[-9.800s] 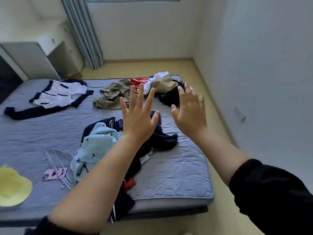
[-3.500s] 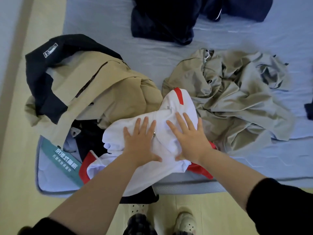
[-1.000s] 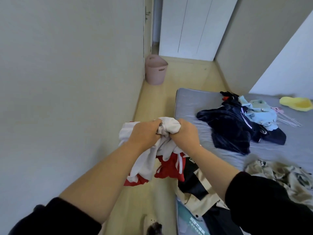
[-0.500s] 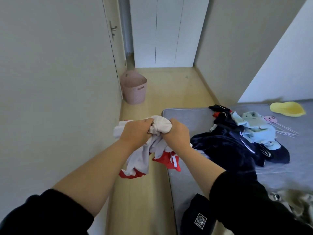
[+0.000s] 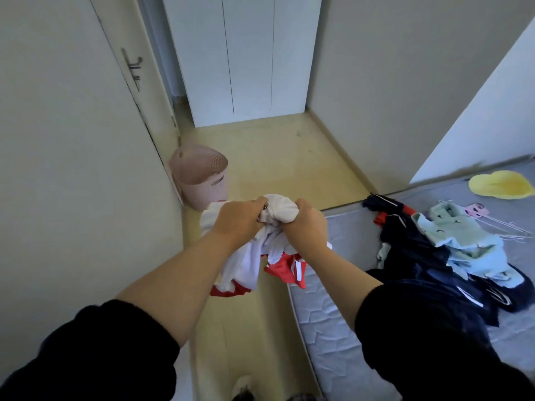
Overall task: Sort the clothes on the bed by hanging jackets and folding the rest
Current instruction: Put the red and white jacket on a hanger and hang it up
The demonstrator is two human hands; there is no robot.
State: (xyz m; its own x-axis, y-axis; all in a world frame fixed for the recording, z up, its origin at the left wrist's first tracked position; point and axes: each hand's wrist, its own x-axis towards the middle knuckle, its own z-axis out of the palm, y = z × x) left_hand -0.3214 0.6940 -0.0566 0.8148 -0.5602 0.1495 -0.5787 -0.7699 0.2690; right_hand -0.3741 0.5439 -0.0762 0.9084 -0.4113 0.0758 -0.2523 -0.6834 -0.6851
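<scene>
While the white-and-red garment (image 5: 246, 260) hangs bunched over the floor (image 5: 260, 337), just off the floor-side edge of the bed (image 5: 327, 328), left grip (image 5: 240, 219) and right grip (image 5: 307, 227) both curl tight on its top wad, nearly touching | long axis vertical, tails below | right grip nearer bed | bare mattress strip beside it, dark pile (image 5: 419, 256) beyond: room to lay flat, I'd judge

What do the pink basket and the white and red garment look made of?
The pink basket looks like moulded plastic, matte: perforated weave-pattern wall, cut-out handle slot. The white and red garment looks like soft thin cloth, matte: it bunches and hangs in limp folds; fibre can't be told.
</scene>
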